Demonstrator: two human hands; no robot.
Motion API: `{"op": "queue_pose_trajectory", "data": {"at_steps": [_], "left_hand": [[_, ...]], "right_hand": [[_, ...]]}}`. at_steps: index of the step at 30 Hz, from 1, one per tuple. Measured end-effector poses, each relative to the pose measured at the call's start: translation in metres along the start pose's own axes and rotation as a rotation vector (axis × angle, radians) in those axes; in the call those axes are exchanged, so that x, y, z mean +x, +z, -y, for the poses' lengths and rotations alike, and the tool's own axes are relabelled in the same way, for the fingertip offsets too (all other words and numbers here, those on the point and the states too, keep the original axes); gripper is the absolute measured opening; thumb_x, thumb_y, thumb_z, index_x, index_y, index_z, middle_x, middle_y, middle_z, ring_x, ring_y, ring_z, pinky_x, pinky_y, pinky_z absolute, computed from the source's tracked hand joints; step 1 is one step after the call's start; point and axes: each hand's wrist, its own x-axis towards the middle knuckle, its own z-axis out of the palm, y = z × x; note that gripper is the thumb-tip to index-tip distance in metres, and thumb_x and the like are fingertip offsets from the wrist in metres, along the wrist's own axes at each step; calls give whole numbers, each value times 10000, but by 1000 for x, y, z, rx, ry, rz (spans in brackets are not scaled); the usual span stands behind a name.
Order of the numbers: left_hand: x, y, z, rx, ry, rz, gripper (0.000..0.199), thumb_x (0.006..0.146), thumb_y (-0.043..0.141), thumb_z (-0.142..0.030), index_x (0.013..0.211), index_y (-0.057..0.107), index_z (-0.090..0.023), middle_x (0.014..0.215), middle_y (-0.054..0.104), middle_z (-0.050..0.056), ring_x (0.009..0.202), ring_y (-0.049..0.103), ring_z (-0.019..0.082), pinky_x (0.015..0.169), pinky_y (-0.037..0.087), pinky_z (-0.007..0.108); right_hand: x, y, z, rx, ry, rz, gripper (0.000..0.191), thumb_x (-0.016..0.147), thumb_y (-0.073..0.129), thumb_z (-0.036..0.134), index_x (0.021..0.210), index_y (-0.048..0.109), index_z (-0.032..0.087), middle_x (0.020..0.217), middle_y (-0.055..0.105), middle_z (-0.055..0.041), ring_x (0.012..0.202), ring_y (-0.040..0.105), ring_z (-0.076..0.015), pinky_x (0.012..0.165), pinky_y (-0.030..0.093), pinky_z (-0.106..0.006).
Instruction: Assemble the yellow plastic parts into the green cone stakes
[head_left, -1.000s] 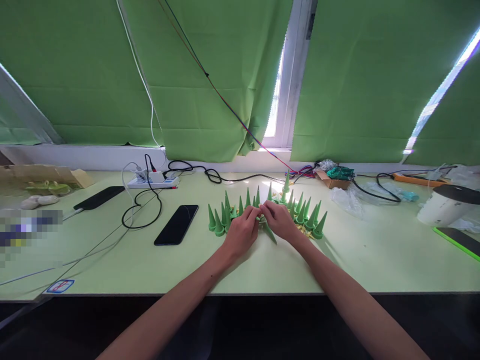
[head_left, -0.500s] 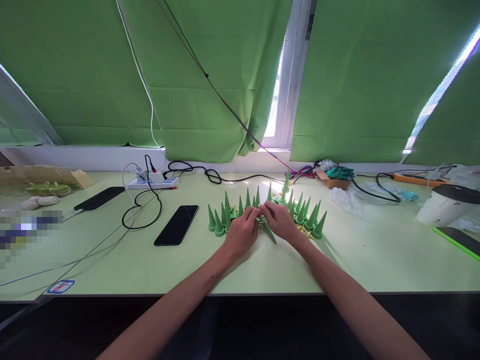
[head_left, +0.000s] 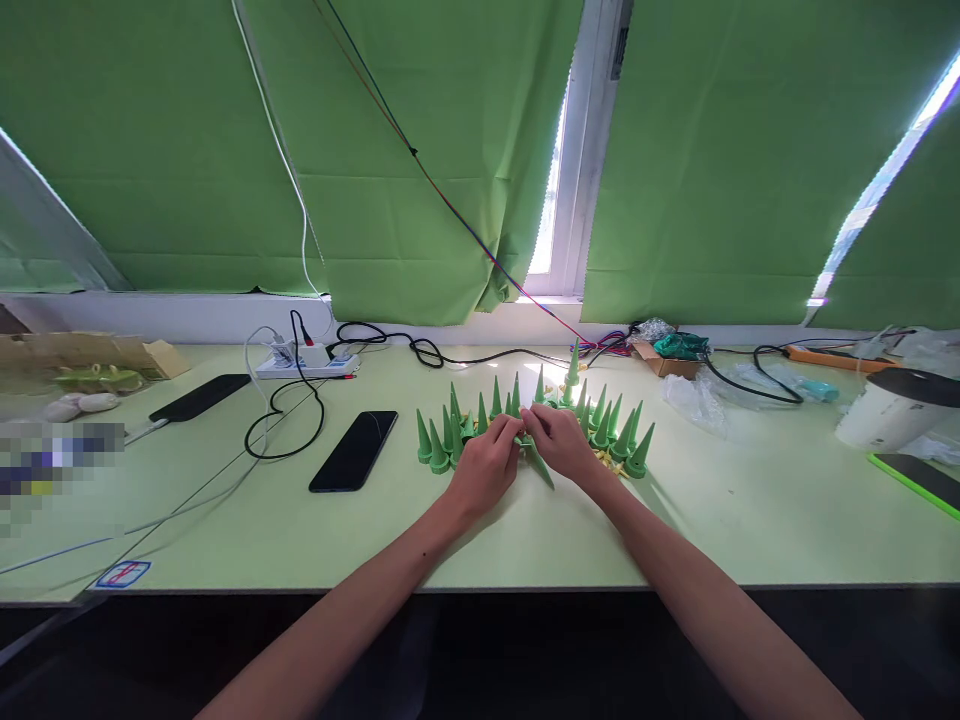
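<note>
My left hand (head_left: 489,458) and my right hand (head_left: 559,438) meet over the table, fingers pinched together and fingertips touching. Between them a green cone-shaped spike (head_left: 541,468) juts down and to the right, its base at the fingers of my left hand. What my right fingertips pinch at that base is too small and covered to make out. Green spikes of the same kind stand upright around both hands: a group on the left (head_left: 438,446) and another on the right (head_left: 637,452). Small yellowish pieces (head_left: 611,462) lie among the right-hand spikes.
A black phone (head_left: 352,452) lies left of the spikes, with a power strip (head_left: 307,366) and cables behind it. Further left is an open cardboard box (head_left: 97,352). To the right are a plastic bag (head_left: 697,400), a white cup (head_left: 892,410) and a green-edged phone (head_left: 919,482).
My hands stay together in almost the same spot, with only a slight shift of the fingers. The spike between them and the standing ones keep their places.
</note>
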Motion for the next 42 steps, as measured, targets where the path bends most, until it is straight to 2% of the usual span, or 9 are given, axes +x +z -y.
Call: {"op": "queue_pose_trajectory", "data": {"at_steps": [10, 20, 26, 30, 42], "left_hand": [[-1, 1, 0, -4, 8, 8, 242, 896, 392, -49, 1059, 478, -205, 963, 601, 33, 696, 594, 117, 551, 433, 223], [1, 0, 0, -23, -10, 20, 231, 897, 381, -54, 1036, 486, -205, 967, 600, 33, 704, 596, 122, 569, 444, 235], [2, 0, -1, -56, -39, 10, 233, 890, 396, -45, 1025, 494, -206, 966, 601, 27, 724, 600, 125, 600, 455, 239], [2, -2, -2, -78, -66, 8, 230, 891, 399, -47, 1020, 504, -206, 945, 599, 22, 715, 590, 127, 613, 457, 248], [2, -1, -1, -81, -81, 19, 180, 925, 399, -91, 1016, 501, -208, 952, 606, 25, 716, 594, 129, 609, 459, 251]], "right_hand": [[0, 2, -2, -25, 8, -4, 435, 971, 365, 369, 569, 348, 200, 503, 325, 47, 501, 244, -111, 521, 224, -271], [1, 4, -4, -8, 20, 1, 442, 979, 355, 390, 578, 363, 203, 512, 377, 36, 501, 288, -113, 521, 240, -269], [0, 2, 0, 20, 21, -2, 379, 974, 369, 363, 629, 349, 210, 546, 388, 42, 516, 298, -115, 525, 256, -258], [-1, 1, 1, 46, 2, 45, 325, 976, 359, 333, 675, 378, 212, 587, 429, 36, 538, 346, -117, 541, 286, -250], [-1, 2, -4, 14, 4, 54, 338, 965, 374, 337, 651, 368, 213, 563, 435, 32, 521, 342, -120, 534, 268, -256]]}}
